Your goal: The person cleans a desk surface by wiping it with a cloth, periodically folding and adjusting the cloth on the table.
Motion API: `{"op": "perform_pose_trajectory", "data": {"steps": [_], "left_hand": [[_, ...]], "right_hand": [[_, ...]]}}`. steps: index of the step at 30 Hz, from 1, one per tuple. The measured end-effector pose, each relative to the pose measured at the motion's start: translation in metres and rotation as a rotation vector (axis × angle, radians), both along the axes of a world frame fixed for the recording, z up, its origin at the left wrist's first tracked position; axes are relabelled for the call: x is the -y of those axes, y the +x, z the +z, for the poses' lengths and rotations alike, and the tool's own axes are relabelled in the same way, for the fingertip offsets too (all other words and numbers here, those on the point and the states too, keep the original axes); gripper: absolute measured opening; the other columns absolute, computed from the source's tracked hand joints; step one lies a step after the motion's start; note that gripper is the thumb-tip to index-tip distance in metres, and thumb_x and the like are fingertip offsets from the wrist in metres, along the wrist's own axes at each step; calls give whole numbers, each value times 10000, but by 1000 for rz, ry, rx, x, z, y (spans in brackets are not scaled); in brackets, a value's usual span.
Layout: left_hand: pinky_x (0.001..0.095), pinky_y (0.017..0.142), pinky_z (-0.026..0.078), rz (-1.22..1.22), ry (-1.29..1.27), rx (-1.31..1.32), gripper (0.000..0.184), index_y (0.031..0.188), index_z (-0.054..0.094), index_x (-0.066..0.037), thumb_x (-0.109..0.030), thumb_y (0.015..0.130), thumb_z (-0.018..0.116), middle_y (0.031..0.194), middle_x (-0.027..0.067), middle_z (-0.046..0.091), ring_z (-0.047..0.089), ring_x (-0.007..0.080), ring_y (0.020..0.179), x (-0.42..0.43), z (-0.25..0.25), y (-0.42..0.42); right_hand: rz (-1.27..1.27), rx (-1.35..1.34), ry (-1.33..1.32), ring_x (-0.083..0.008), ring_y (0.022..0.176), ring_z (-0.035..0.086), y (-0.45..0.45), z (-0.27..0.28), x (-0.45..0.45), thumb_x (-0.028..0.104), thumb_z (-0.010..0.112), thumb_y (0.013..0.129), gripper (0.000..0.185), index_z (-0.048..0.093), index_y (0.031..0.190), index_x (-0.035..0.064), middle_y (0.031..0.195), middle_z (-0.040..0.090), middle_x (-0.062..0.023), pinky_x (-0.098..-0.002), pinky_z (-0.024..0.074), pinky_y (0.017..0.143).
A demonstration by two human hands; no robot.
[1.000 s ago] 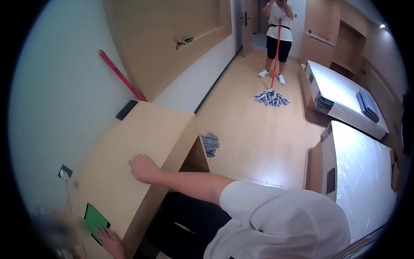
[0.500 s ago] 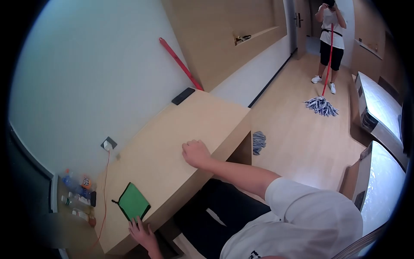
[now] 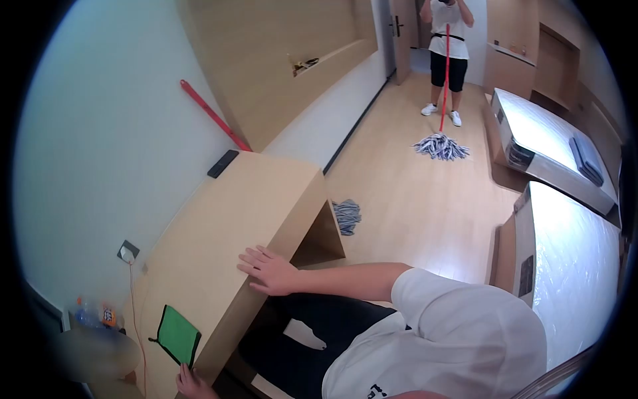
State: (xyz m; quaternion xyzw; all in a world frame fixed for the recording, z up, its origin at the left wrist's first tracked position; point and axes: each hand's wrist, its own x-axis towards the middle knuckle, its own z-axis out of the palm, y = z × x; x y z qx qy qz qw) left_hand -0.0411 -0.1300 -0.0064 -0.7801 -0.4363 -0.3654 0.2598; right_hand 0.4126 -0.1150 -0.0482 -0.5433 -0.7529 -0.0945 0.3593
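My right hand (image 3: 271, 269) lies on the desk (image 3: 219, 233) near its front edge, fingers stretched out and nothing in them. At the lower left, my left hand (image 3: 193, 384) is partly cut off by the bottom of the view. Its extended fingertips meet the near corner of a green cloth (image 3: 179, 334) with black edging and a small black loop. The cloth lies flat on the desk top.
A dark slab-like object (image 3: 222, 163) lies at the desk's far end, near a leaning red pole (image 3: 212, 114). A cord runs from a wall socket (image 3: 128, 252) past bottles (image 3: 107, 316). Beyond, a person (image 3: 448, 53) stands behind a mop (image 3: 441, 147). Plastic-wrapped mattresses (image 3: 571, 266) are at right.
My right hand has opened from a closed fist and now rests flat by the desk edge. The view has turned right, showing more of the mattresses. My left hand stays at the cloth.
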Motion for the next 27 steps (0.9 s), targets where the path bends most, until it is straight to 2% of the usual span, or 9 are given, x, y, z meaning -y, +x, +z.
{"op": "perform_pose_trajectory", "data": {"steps": [3, 6, 9, 12, 15, 18, 21, 22, 27], "left_hand": [[521, 677, 495, -25, -65, -19, 233, 1145, 791, -104, -109, 920, 733, 866, 229, 697, 618, 418, 743, 0, -1, -15], [518, 682, 499, 45, -31, 26, 209, 1112, 790, -99, -70, 923, 705, 867, 227, 694, 620, 418, 750, -2, -7, -18], [494, 701, 522, 73, -34, 83, 193, 1086, 788, -81, -49, 926, 684, 851, 229, 687, 635, 417, 771, -4, -8, -11], [455, 763, 552, 6, 9, 33, 217, 1113, 769, -62, -22, 914, 694, 986, 216, 720, 671, 397, 861, -2, -6, -8], [493, 1029, 469, 77, -165, 117, 381, 1272, 683, -19, -13, 891, 706, 1217, 172, 710, 616, 409, 1208, -40, -71, -66], [484, 1029, 472, 201, -256, 147, 355, 1252, 692, -21, -30, 898, 715, 1243, 170, 704, 610, 404, 1226, -18, -48, -33], [473, 1100, 423, 217, -327, 138, 467, 1357, 633, -34, -86, 905, 736, 1346, 162, 660, 574, 367, 1297, -19, -49, -39], [472, 1054, 452, 194, -227, 144, 369, 1272, 686, -33, -67, 907, 725, 1258, 145, 710, 626, 359, 1216, -16, -42, -28], [492, 1058, 437, 228, -271, 123, 310, 1227, 696, -17, -34, 918, 673, 1276, 146, 705, 612, 367, 1221, -7, -40, -24]], "right_hand": [[5, 65, -103, -409, 1533, 299, 5, 2, 6, 250, 692, 899, 714, 421, 1530, 54, 1622, 365, -204, -550, 190, 1282], [-20, 72, -87, -406, 1547, 273, 2, 0, 7, 242, 741, 854, 817, 370, 1558, 52, 1636, 340, -192, -546, 192, 1281], [-41, 71, -108, -409, 1539, 287, -2, 1, 6, 245, 735, 856, 822, 365, 1575, 94, 1627, 353, -193, -571, 183, 1277], [-55, 123, -110, -410, 1518, 317, -5, 11, 12, 278, 734, 868, 829, 356, 1595, 155, 1616, 365, -191, -601, 187, 1264], [-101, 120, -85, -416, 1495, 346, -17, 18, 12, 331, 715, 906, 797, 355, 1606, 205, 1605, 380, -189, -619, 204, 1247], [-34, 23, -16, -402, 1464, 393, -43, 20, -3, 383, 690, 942, 744, 383, 1586, 173, 1586, 418, -176, -612, 235, 1233], [153, -87, -58, -364, 1450, 416, -80, 19, -31, 408, 675, 955, 691, 429, 1547, 148, 1535, 477, -167, -615, 238, 1234], [217, -81, -30, -355, 1439, 431, -93, 19, -39, 419, 693, 942, 697, 444, 1534, 148, 1525, 490, -159, -611, 246, 1231], [503, 55, 74, -330, 1393, 483, -155, 29, -45, 427, 752, 894, 740, 467, 1519, 152, 1516, 499, -122, -589, 301, 1212]]}}
